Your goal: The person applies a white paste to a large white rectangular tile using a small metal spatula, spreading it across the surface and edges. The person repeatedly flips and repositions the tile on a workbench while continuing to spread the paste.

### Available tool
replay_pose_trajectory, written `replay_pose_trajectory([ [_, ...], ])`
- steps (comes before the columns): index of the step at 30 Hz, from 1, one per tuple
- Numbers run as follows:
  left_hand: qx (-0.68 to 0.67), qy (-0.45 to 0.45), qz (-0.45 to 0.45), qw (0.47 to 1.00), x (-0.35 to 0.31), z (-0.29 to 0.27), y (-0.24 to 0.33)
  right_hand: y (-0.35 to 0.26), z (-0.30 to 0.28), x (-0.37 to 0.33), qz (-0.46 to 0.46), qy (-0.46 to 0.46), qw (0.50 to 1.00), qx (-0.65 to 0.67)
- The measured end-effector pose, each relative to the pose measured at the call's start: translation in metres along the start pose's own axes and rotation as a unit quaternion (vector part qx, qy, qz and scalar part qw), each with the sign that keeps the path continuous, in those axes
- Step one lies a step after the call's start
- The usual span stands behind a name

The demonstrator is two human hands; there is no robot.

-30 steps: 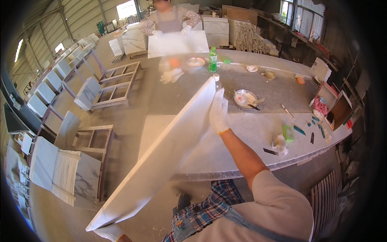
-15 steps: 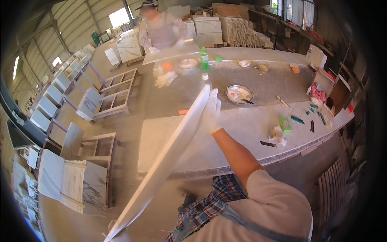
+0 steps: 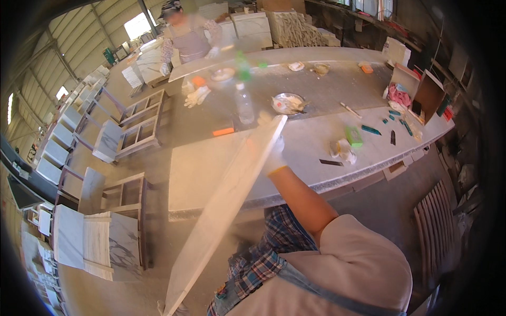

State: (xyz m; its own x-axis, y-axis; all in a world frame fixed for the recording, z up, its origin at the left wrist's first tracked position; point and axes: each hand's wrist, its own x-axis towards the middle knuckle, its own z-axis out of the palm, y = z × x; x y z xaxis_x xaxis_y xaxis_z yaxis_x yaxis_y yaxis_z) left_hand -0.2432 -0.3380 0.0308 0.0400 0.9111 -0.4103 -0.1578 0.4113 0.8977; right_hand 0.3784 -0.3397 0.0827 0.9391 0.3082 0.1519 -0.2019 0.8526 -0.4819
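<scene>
A long white stone slab (image 3: 224,210) stands slantwise in front of me, tilted on its edge, its far end over the worktable (image 3: 195,181). My right hand (image 3: 276,155), in a white glove with a yellow cuff, grips the slab near its far end; fingertips show past the edge. At the bottom of the view my left hand (image 3: 181,309) holds the near end, only partly visible. Beyond the far end lie a metal bowl (image 3: 288,103) of pale paste with a dark-handled tool, and a clear bottle (image 3: 244,104).
A co-worker (image 3: 190,39) stands across the table. On it lie white gloves (image 3: 197,97), an orange block (image 3: 223,131), a green box (image 3: 353,136), dark strips (image 3: 331,162) and an open carton (image 3: 406,87). Wooden racks (image 3: 142,121) and stacked slabs (image 3: 97,242) stand at left.
The slab has turned and tipped, so more of its broad face shows, and its near end has shifted right. Both hands keep hold of it. The whole view has swung slightly.
</scene>
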Motion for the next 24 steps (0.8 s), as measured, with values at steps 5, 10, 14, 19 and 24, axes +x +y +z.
replay_pose_trajectory([
  [5, 0.003, -0.019, -0.034, 0.999, -0.011, -0.005, -0.011, -0.064, -0.012, -0.056, 0.158, 0.037, 0.974, 0.156],
  [10, 0.022, -0.038, -0.062, 0.997, -0.022, -0.016, -0.019, -0.119, 0.008, -0.114, 0.198, 0.097, 0.947, 0.232],
  [14, 0.028, -0.052, -0.080, 0.995, -0.031, -0.030, -0.024, -0.128, -0.003, -0.122, 0.228, 0.128, 0.955, 0.140],
  [19, 0.040, -0.071, -0.105, 0.991, -0.033, -0.035, -0.028, -0.131, -0.035, -0.141, 0.250, 0.141, 0.958, 0.026],
  [24, 0.044, -0.091, -0.139, 0.985, -0.026, -0.022, -0.038, -0.144, -0.025, -0.162, 0.232, 0.092, 0.966, -0.071],
])
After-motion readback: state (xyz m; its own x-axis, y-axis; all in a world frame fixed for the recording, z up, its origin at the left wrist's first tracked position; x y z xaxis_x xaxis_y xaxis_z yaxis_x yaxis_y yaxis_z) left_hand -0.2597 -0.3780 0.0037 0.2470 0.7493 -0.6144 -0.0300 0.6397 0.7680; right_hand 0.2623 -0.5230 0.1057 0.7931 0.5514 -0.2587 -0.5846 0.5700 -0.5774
